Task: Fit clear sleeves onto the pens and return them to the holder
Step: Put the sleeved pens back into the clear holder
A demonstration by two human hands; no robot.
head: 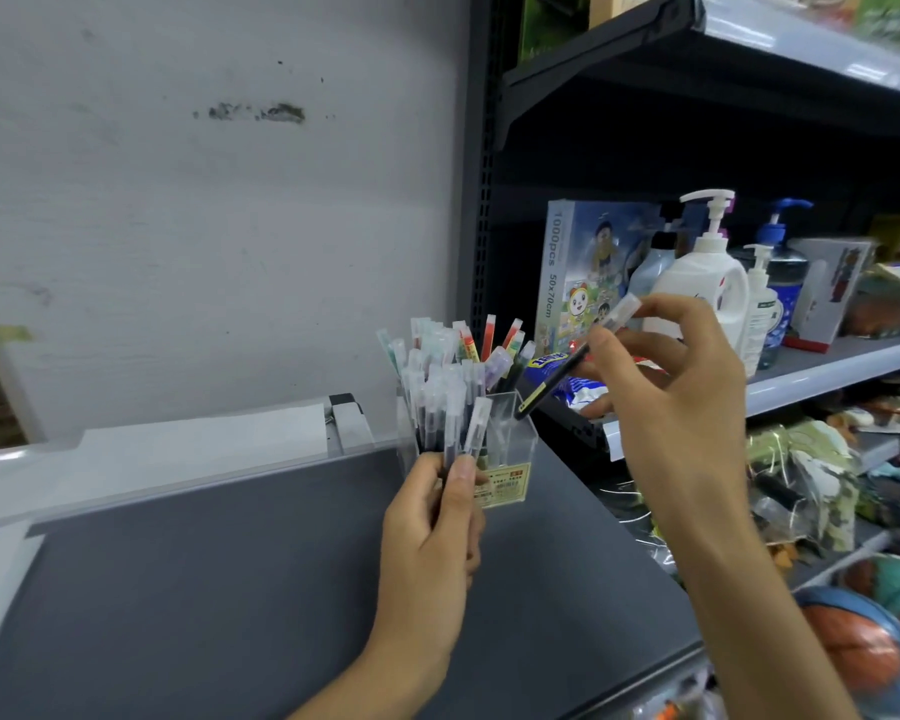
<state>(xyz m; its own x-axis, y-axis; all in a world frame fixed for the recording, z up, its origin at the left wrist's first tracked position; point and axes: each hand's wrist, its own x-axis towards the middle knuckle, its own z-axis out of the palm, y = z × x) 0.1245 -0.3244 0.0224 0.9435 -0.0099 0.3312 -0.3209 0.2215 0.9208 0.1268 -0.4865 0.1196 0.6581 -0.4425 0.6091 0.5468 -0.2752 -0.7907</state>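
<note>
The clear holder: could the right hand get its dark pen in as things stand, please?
Probably yes: the right hand aims the dark pen at the open right compartment of the clear holder, and the sleeved pens in the left hand sit left of that opening.

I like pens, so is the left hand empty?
No, the left hand grips a bunch of pens in front of the clear holder.

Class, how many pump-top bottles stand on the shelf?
3: a large white bottle in front, a small white bottle beside it, a blue-topped bottle behind. Others may be hidden.
</note>
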